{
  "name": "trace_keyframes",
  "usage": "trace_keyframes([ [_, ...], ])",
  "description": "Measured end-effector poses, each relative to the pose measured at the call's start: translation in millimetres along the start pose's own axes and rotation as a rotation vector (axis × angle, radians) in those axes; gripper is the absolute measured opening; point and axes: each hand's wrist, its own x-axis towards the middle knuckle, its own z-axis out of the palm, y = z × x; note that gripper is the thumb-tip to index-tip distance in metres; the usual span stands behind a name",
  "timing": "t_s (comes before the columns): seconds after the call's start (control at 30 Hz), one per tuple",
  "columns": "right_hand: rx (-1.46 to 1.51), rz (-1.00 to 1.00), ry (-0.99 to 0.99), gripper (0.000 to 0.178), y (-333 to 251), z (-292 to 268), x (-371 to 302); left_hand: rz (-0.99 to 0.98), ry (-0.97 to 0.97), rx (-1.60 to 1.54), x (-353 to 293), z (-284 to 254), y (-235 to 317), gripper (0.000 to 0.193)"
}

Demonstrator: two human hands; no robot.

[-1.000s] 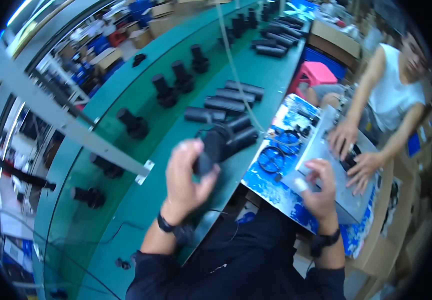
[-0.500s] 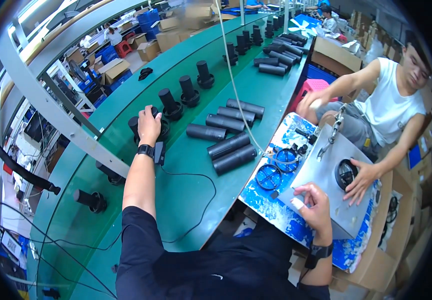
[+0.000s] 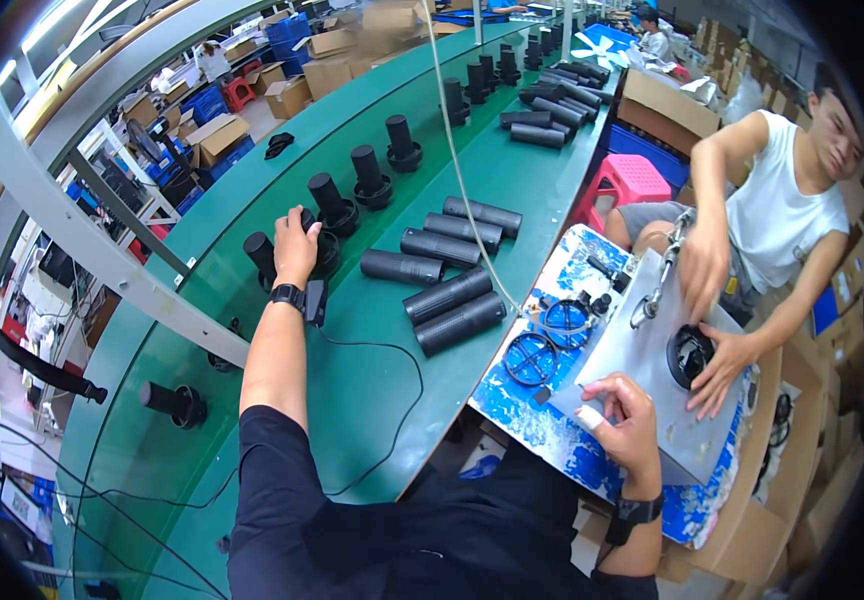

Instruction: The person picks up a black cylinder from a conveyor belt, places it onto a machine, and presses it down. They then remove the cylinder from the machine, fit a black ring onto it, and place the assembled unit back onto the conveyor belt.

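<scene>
My left hand is closed over a black tube on a round base, one of a row standing on the green conveyor belt. The fingers hide most of this tube. My right hand, a white wrap on its thumb, is loosely curled over the edge of a grey metal block; whatever lies in its fingers is hidden. Beside it are two black spoked rings on the worn blue-and-white tabletop. A co-worker's hand steadies a black ring-shaped part at the block, the other hand above it.
Several loose black tubes lie on the green table between my arms. A pale cord hangs across the view. Black cable runs from my left wrist. A grey frame post slants over the belt. A pink stool stands beside the co-worker.
The co-worker's upper hand has come down toward the ring-shaped part at the block. My hands keep nearly the same place; the whole view has shifted slightly.
</scene>
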Motion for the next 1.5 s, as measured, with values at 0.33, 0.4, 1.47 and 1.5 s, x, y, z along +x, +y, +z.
trace_keyframes([
  [0.33,0.053,-0.017,0.021,0.028,-1.8,1.2,3.8,0.673,-0.449,0.053,-37.6,28.8,39.3,0.068],
  [0.4,0.06,-0.03,0.032,0.028,-0.3,0.9,6.4,0.646,-0.342,0.059,-55.4,44.3,30.3,0.069],
  [1.47,0.763,-0.062,0.465,0.071,-2.8,-121.7,-14.1,0.423,-0.806,-1.538,-278.5,23.0,250.4,0.025],
  [1.5,0.732,-0.043,0.596,0.065,-12.0,-131.1,-3.0,0.306,-0.911,-1.471,-285.0,24.4,247.1,0.022],
])
